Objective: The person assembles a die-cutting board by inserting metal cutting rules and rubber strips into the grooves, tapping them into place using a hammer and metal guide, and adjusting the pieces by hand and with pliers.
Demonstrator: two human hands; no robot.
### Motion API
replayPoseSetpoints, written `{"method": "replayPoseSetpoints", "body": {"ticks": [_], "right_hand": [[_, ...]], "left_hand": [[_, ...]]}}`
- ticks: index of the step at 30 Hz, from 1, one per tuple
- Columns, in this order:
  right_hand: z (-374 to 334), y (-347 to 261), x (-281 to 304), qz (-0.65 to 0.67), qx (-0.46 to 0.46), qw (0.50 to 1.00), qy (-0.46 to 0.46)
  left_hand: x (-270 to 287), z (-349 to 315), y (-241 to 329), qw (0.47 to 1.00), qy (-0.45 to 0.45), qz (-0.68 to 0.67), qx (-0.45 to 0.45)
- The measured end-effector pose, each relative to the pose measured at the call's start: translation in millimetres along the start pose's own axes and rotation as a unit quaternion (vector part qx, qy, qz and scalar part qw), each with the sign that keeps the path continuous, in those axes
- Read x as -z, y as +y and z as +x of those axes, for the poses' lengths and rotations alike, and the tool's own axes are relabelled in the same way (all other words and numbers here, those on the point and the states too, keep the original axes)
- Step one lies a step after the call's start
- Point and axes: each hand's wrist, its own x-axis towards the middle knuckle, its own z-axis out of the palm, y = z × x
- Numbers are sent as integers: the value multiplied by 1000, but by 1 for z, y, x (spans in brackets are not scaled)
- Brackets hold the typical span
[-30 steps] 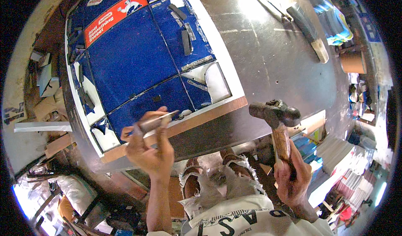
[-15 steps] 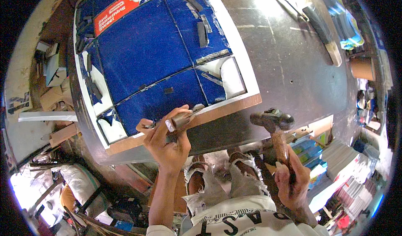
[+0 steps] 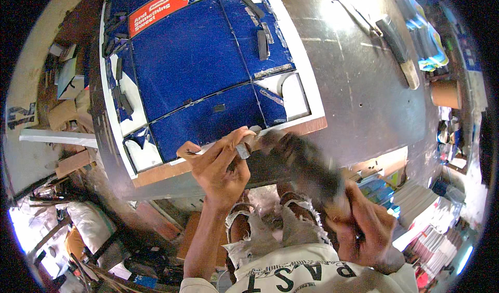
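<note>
A thick white-edged wooden board (image 3: 326,122) lies on the dark table, faced with a blue printed sheet (image 3: 187,59). Thin dark lines cross the sheet, and dark strips sit along its sides. At the board's near edge, my left hand (image 3: 221,168) closes around a short, thick metal tool (image 3: 243,150) with a shiny blunt end. Part of that tool is hidden by the fingers. My right hand (image 3: 366,225) grips a hammer (image 3: 312,163), smeared by motion. Its head is close to the metal tool; whether they touch, I cannot tell.
A dark-handled tool (image 3: 397,46) lies on the table (image 3: 364,121) at the far right. Paper stacks (image 3: 416,204) stand below the table on the right, beside a brown cylinder (image 3: 445,94). A white strip (image 3: 57,137) juts out at the left.
The hammer has swung left toward the metal tool, from the right of the board's corner. My left hand has shifted slightly right, and the tool's shiny end now points more toward me.
</note>
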Motion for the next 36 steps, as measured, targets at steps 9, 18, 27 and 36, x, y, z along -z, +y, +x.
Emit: {"method": "replayPoseSetpoints", "body": {"ticks": [9, 18, 27, 36], "right_hand": [[11, -12, -4, -194, 117, 967, -114], [5, -5, -6, -138, 13, 981, -137], [3, 5, -10, -24, 68, 997, -3], [-31, 30, -14, -2, -81, 996, 43]], "left_hand": [[-8, -22, -19, 991, -63, -50, 103], [-5, -11, -3, 995, -87, 29, 49], [3, -9, -7, 998, -27, 61, 8], [28, -1, 4, 988, 66, -21, 141]]}}
